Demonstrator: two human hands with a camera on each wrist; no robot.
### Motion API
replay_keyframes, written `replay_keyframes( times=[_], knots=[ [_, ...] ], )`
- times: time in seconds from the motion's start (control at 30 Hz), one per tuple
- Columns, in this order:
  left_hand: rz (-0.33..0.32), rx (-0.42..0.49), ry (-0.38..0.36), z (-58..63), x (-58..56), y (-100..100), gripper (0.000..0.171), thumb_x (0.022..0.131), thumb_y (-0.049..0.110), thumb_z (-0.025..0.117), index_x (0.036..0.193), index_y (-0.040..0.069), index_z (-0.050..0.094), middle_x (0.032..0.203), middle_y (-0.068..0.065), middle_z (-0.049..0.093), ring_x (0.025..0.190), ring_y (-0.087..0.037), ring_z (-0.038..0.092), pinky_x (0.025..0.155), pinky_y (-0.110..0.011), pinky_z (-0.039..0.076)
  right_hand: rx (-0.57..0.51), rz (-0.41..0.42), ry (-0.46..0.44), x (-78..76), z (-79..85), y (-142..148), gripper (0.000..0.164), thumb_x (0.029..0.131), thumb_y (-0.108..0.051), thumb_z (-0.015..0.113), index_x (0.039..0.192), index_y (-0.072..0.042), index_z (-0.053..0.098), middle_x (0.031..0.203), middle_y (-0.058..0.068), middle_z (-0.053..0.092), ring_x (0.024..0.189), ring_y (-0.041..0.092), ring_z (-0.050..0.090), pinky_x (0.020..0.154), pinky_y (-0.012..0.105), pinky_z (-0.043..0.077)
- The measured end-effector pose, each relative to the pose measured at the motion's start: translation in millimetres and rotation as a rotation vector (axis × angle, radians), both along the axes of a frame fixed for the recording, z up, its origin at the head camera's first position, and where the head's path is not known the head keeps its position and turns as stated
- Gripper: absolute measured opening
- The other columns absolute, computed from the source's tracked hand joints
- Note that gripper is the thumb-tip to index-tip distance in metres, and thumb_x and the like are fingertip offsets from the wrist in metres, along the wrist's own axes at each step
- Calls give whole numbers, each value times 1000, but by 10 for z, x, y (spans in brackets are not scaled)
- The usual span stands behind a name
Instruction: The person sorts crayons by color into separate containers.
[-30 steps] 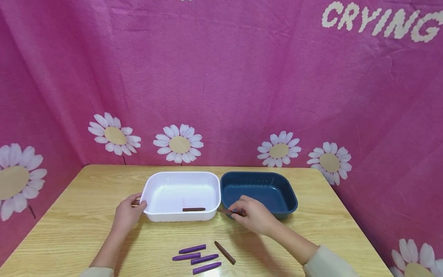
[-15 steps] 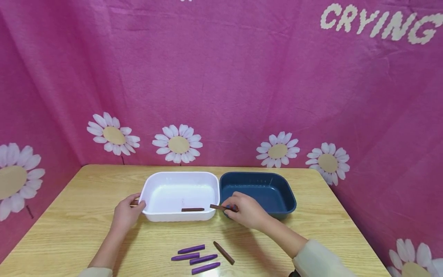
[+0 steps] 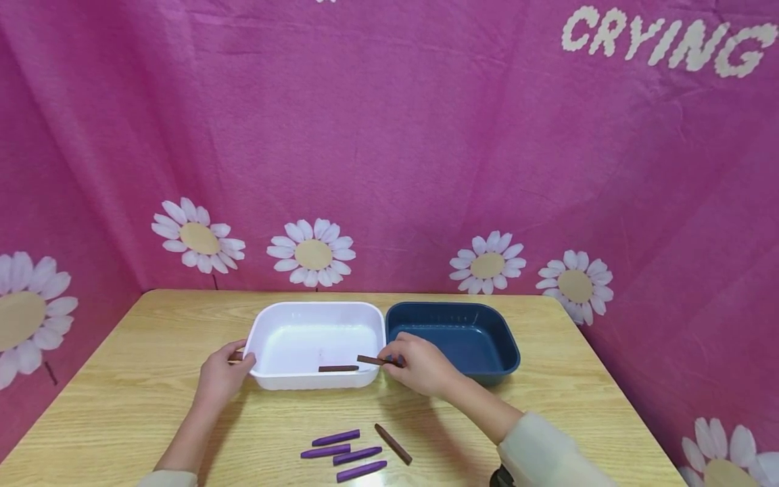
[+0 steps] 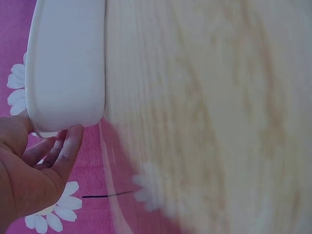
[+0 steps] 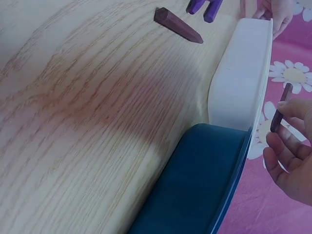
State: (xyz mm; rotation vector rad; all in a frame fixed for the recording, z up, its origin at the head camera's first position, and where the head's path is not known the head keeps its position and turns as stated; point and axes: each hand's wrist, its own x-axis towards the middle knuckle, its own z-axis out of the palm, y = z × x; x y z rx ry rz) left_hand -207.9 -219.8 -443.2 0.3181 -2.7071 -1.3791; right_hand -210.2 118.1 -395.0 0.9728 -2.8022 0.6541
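My right hand (image 3: 420, 365) pinches a brown crayon (image 5: 282, 108) between thumb and fingers. The crayon points left, above the near right corner of the white plastic bin (image 3: 316, 382). Inside that bin a second brown crayon (image 3: 338, 368) lies along the near side. My left hand (image 3: 224, 375) holds the bin's left end, thumb at the rim and fingers (image 4: 70, 146) against the outer wall. On the table in front lie a third brown crayon (image 3: 393, 444) and several purple crayons (image 3: 362, 471).
A dark blue bin (image 3: 511, 362) stands against the white bin's right side, under my right hand. Both are on a wooden table (image 3: 152, 379). A pink cloth (image 3: 389, 135) printed with daisies hangs behind and at the sides.
My right hand has moved left and slightly up with the brown crayon, from the blue bin's near left corner to over the white bin's edge. The left hand stays in place.
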Motion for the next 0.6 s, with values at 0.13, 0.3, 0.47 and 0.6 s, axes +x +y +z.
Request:
replay_keyframes(
  times=[0.13, 0.3, 0.47, 0.6],
  knots=[
    [5, 0, -4, 4, 9, 4, 48, 89, 17, 55, 129, -8, 48, 107, -27, 59, 93, -33, 60, 61, -20, 46, 13, 6, -4, -17, 19, -39, 13, 83, -16, 68, 96, -15, 72, 76, -3, 54, 65, 5, 44, 56, 18, 36],
    [5, 1, 1, 8, 11, 8, 47, 89, 17, 54, 129, -9, 48, 107, -28, 59, 93, -34, 61, 61, -21, 46, 14, 5, 2, -40, 47, -80, 13, 84, -17, 67, 96, -14, 72, 76, -4, 54, 64, 5, 44, 56, 18, 36],
    [3, 1, -8, 4, 5, 8, 48, 90, 17, 55, 129, -8, 48, 108, -28, 59, 93, -34, 61, 61, -21, 46, 18, 14, 9, -60, 57, -108, 13, 84, -17, 67, 96, -14, 72, 74, -3, 53, 63, 4, 43, 55, 17, 35],
    [6, 0, -6, -3, 1, 7, 48, 89, 17, 55, 129, -8, 48, 108, -28, 59, 92, -33, 61, 60, -21, 46, 13, 23, 9, -76, 54, -132, 14, 84, -16, 67, 96, -13, 72, 74, -1, 54, 63, 4, 43, 56, 17, 35]
  ],
)
